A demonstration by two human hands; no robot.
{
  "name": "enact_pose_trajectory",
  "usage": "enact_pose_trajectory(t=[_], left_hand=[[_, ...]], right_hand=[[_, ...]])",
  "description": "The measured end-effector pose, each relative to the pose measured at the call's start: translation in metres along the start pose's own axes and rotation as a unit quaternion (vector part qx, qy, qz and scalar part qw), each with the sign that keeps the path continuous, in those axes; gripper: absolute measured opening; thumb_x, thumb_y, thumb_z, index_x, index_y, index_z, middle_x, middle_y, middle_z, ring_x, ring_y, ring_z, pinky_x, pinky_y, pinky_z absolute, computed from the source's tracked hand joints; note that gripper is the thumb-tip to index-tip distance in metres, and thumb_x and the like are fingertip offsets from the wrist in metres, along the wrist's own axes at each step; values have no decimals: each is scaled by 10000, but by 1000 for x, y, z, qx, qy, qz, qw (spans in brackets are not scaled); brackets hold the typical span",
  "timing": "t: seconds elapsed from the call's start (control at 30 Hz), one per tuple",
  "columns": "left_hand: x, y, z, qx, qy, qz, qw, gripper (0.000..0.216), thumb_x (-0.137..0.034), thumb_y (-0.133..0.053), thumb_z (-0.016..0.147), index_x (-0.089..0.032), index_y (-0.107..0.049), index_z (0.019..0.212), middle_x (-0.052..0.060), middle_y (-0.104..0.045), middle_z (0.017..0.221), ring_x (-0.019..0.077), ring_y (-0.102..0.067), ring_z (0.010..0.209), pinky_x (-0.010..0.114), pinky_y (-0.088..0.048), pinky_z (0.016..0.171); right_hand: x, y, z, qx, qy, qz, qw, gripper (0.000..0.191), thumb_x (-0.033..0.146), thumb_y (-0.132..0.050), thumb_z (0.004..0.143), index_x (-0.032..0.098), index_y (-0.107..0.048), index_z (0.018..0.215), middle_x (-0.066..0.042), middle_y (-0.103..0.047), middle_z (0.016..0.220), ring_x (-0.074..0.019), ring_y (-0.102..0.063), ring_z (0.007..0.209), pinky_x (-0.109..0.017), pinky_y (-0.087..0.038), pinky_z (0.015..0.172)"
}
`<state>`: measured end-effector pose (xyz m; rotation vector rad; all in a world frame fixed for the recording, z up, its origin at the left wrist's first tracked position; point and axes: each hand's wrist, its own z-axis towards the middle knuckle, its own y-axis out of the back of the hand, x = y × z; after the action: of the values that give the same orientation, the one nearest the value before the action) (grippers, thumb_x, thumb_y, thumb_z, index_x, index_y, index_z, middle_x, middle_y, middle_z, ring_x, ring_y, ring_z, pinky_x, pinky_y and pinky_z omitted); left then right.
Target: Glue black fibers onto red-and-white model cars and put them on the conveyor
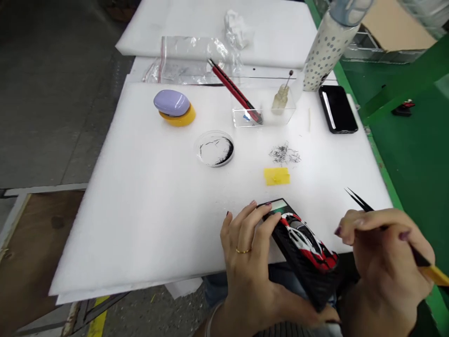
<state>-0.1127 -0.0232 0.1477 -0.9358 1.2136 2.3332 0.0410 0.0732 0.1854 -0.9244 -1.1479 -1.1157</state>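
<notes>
My left hand [250,262] grips a black display base by its sides, tilted at the table's front edge. On the base sits a red and white model race car [305,238]. My right hand [386,252] is closed around a pair of tweezers [361,200] with dark tips and a yellow end. The tips point up and left, slightly apart, to the right of the car and not touching it. Beyond the base lie a yellow piece of tape [277,176] and a loose pile of fine black slivers [285,153].
A round clear dish [215,149] holds more black slivers. Behind stand a purple and yellow container [173,106], a clear acrylic box [245,119] with a red pen [233,86] and small bottle [280,99], a black phone [338,110] and a dotted tumbler [326,51].
</notes>
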Motion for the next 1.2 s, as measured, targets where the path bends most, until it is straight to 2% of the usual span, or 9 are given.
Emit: enact_pose_trajectory(t=[0.1, 0.17, 0.23, 0.37, 0.6, 0.77, 0.93, 1.1, 1.2], left_hand=[[-12, -16, -1, -25, -22, 27, 999, 1034, -954, -629, 609, -163, -538, 1268, 189, -632, 1259, 408, -527, 1292, 570, -291, 1181], [-17, -25, -2, -33, -31, 37, 998, 1014, -903, -716, 585, -157, -538, 1249, 197, -621, 1246, 416, -521, 1274, 575, -322, 1155], [-19, -31, -4, -44, -37, 45, 997, 974, -888, -719, 604, -162, -550, 1231, 185, -616, 1239, 411, -520, 1268, 566, -316, 1156], [-20, -36, -6, -69, -45, 76, 994, 922, -937, -577, 700, -157, -578, 1191, 170, -641, 1205, 386, -543, 1242, 550, -284, 1168], [-16, -34, 1, -50, -89, 72, 992, 879, -909, -403, 817, -151, -578, 1227, 162, -662, 1216, 342, -529, 1245, 490, -315, 1132], [-12, -26, 5, -29, -96, -9, 995, 578, -640, -550, 974, -151, -547, 1281, 115, -657, 1201, 257, -569, 1162, 380, -429, 1047], [-4, -19, 2, 3, -80, -54, 995, 419, -451, -583, 1004, -184, -529, 1322, 85, -653, 1202, 202, -621, 1127, 317, -500, 992], [5, -16, 3, -26, -46, -67, 996, 400, -417, -617, 979, -214, -553, 1318, 71, -673, 1198, 211, -638, 1142, 327, -534, 985], [8, -12, 4, -45, -20, -86, 995, 345, -390, -635, 962, -246, -595, 1273, 58, -689, 1203, 216, -659, 1142, 341, -561, 974]], right_hand=[[16, 19, -10, 142, -49, -160, 976, 116, 322, -594, 984, 228, -643, 938, -49, -693, 918, -203, -655, 844, -319, -497, 693], [22, 23, -14, 195, -70, -227, 952, 117, 300, -666, 938, 233, -573, 958, -24, -681, 934, -171, -628, 790, -292, -486, 677], [21, 23, -16, 196, -71, -254, 944, 157, 273, -667, 935, 234, -516, 920, 3, -644, 866, -142, -575, 730, -272, -464, 663], [10, 20, -16, 180, -88, -248, 948, 174, 266, -633, 945, 234, -471, 891, 6, -614, 851, -138, -530, 749, -265, -450, 685], [-5, 30, -4, 139, -143, -164, 966, 243, 299, -653, 919, 236, -423, 873, -10, -627, 906, -161, -526, 825, -296, -434, 734], [-14, 52, 31, 236, -150, -93, 956, 302, 336, -680, 918, 232, -399, 886, -31, -657, 966, -158, -530, 850, -302, -429, 755], [-18, 65, 60, 318, -112, -92, 937, 307, 317, -685, 914, 232, -391, 878, -62, -689, 1040, -182, -592, 933, -325, -483, 808], [-17, 63, 59, 321, -75, -117, 937, 296, 284, -681, 904, 240, -390, 872, -71, -709, 1060, -188, -624, 932, -328, -510, 811], [-14, 77, 55, 272, -56, -131, 952, 307, 352, -681, 918, 245, -397, 874, -75, -720, 1067, -189, -640, 921, -323, -520, 805]])
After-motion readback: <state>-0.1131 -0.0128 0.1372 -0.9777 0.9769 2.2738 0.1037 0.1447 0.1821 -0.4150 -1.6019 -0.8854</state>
